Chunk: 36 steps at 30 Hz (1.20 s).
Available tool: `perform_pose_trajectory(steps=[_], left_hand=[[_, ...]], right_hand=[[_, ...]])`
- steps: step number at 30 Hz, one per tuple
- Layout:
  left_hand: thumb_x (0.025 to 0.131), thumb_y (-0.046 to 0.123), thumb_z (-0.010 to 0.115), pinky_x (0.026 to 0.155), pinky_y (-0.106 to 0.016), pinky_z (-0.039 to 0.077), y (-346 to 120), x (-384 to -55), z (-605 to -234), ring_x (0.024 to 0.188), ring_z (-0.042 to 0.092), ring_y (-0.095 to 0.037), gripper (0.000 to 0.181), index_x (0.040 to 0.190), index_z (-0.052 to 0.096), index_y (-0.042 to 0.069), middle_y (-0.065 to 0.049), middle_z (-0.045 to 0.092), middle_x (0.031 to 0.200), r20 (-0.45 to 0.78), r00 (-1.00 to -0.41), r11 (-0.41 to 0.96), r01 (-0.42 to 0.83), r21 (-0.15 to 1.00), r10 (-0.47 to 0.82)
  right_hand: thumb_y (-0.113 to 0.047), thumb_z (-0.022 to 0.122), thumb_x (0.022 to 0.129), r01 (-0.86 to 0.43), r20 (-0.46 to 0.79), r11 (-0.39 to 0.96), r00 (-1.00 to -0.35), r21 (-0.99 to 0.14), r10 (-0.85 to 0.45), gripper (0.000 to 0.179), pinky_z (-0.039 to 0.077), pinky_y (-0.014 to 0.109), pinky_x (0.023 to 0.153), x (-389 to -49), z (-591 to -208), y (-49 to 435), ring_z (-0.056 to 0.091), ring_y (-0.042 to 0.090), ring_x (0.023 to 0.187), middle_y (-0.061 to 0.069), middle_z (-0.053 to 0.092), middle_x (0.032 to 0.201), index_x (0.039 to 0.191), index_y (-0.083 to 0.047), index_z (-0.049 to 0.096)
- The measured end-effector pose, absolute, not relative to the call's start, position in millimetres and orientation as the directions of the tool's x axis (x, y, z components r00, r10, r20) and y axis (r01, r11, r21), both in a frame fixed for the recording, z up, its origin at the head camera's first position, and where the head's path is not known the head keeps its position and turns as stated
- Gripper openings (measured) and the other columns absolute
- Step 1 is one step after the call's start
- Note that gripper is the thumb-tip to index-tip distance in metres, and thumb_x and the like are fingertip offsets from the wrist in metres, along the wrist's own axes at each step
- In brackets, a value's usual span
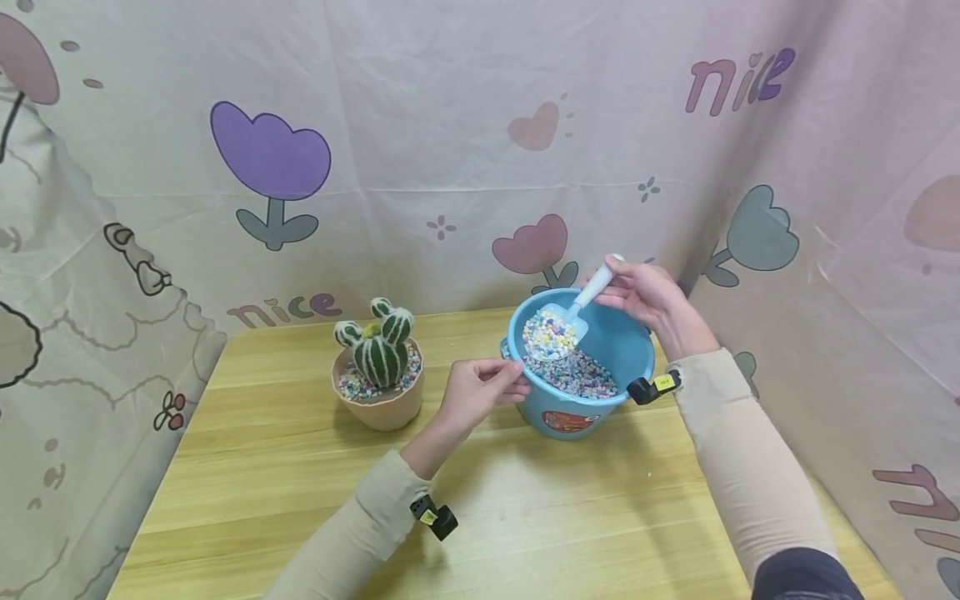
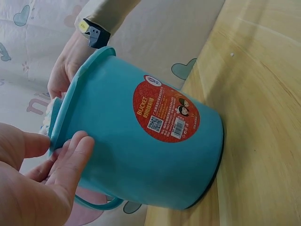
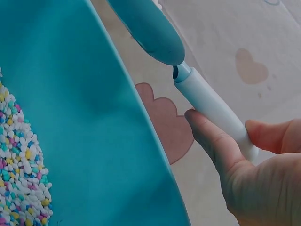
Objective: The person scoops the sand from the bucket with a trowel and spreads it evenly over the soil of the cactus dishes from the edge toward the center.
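Both grips are clamping: the right hand (image 1: 647, 297) is pinching the pebble-laden scoop (image 1: 576, 318) at the mouth of the bucket (image 1: 622, 354); the left hand (image 1: 476, 390) is pinching its rim (image 2: 68, 104). Loose pebbles (image 1: 576, 377) are hiding the bucket's floor; the right-wrist view is cropping the scoop.

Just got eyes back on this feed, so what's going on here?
A person's right grip holds a scoop loaded with multicoloured pebbles, raised at the blue bucket. More pebbles lie in the bottom of the bucket. The left grip holds the bucket's rim. A potted cactus stands apart on the table, to the left.
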<state>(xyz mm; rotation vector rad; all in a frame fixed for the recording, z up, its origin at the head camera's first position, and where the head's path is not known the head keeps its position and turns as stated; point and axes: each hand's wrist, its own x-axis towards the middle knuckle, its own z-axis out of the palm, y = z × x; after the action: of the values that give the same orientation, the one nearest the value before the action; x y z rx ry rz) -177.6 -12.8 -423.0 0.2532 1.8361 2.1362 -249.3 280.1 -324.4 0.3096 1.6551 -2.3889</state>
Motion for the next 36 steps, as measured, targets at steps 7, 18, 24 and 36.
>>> perform_pose_trajectory(steps=[7,18,24,36], left_hand=[[0.103,0.013,0.069,0.084,-0.037,0.067,-17.7,-174.0,-425.1,0.090,0.081,-0.027,0.031,0.125,0.070,-0.008,-0.027,0.078,0.103,-0.040,-0.943,-0.095,-0.075,0.993,0.330],[0.101,0.005,0.069,0.078,-0.033,0.068,-42.2,-164.5,-425.2,0.084,0.080,-0.025,0.018,0.112,0.076,-0.007,-0.026,0.078,0.099,0.051,-0.977,-0.025,0.047,0.999,0.208],[0.100,0.003,0.068,0.075,-0.032,0.068,-63.8,-158.0,-424.0,0.080,0.079,-0.024,0.018,0.110,0.075,-0.011,-0.030,0.076,0.098,0.089,-0.982,-0.028,0.086,0.996,0.168],[0.103,0.003,0.066,0.079,-0.029,0.067,-114.5,-144.6,-407.5,0.080,0.078,-0.013,0.019,0.112,0.072,-0.013,-0.030,0.076,0.100,0.164,-0.985,0.007,0.165,0.986,0.044]], right_hand=[[-0.019,0.057,0.109,0.295,-0.295,-0.386,-0.954,-0.874,-0.061,0.019,0.066,0.039,0.086,-254.6,-324.5,271.1,0.081,0.025,0.090,0.013,0.080,0.094,0.122,-0.006,0.054],[-0.016,0.054,0.110,0.297,-0.301,-0.400,-0.952,-0.867,-0.053,0.019,0.064,0.041,0.088,-264.2,-326.7,243.3,0.080,0.024,0.087,0.013,0.077,0.095,0.127,-0.007,0.049],[-0.016,0.056,0.110,0.297,-0.310,-0.366,-0.950,-0.882,-0.023,0.017,0.059,0.042,0.096,-268.1,-328.4,228.6,0.076,0.027,0.104,0.010,0.071,0.102,0.126,-0.010,0.054],[-0.015,0.056,0.110,0.289,-0.309,-0.368,-0.951,-0.884,-0.004,0.022,0.061,0.040,0.095,-274.6,-330.6,204.1,0.077,0.026,0.096,0.021,0.065,0.126,0.130,-0.007,0.052]])
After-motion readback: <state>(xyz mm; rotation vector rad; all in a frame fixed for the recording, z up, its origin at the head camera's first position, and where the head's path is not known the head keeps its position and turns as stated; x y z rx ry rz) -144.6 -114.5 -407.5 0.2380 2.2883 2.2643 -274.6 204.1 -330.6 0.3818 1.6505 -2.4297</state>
